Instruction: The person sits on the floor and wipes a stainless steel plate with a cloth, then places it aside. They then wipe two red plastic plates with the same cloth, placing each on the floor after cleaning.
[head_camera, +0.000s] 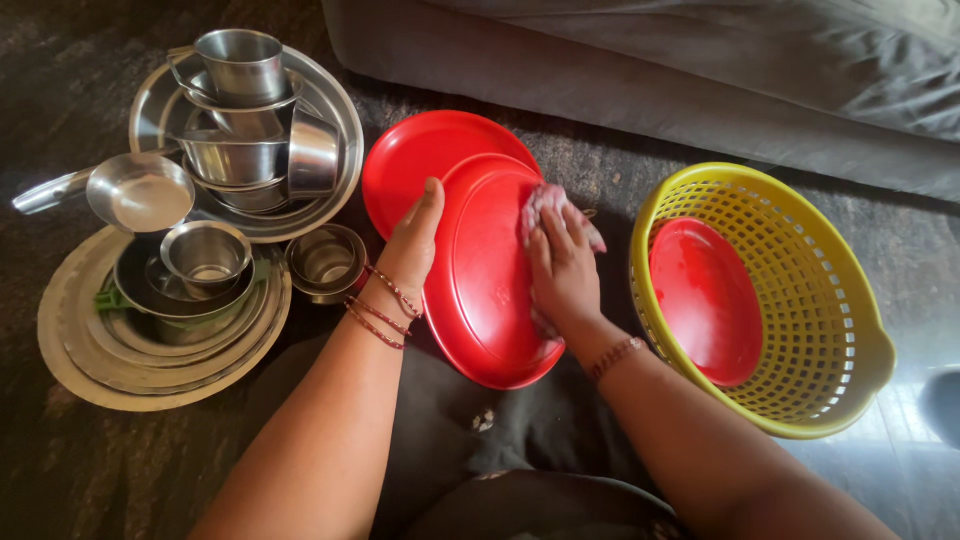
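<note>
Nearest the camera, the two forearms extend forward over a dark lap. The left hand (415, 240) grips the left rim of a round red plastic plate (485, 290), thumb along the edge, holding the plate tilted with its face toward the camera. The right hand (562, 270) lies flat on the face of that plate, fingers spread, pressing a small pink-and-white cloth (548, 205) against the surface near the upper rim; the cloth is pinned under the fingertips rather than clenched in a fist.

Directly behind the held plate, and partly covered by it, a second round red plastic plate (425, 165) lies on the dark patterned floor (80, 60).

To the right stands a yellow perforated plastic basket (800, 260), with a third red plastic plate (705, 300) leaning inside it.

To the left sits a stack of flat steel plates (150, 350) carrying small steel bowls (205, 255). Farther back, a large steel tray (330, 100) holds steel cups (240, 60). A grey cushioned edge (650, 90) runs along the far side.
</note>
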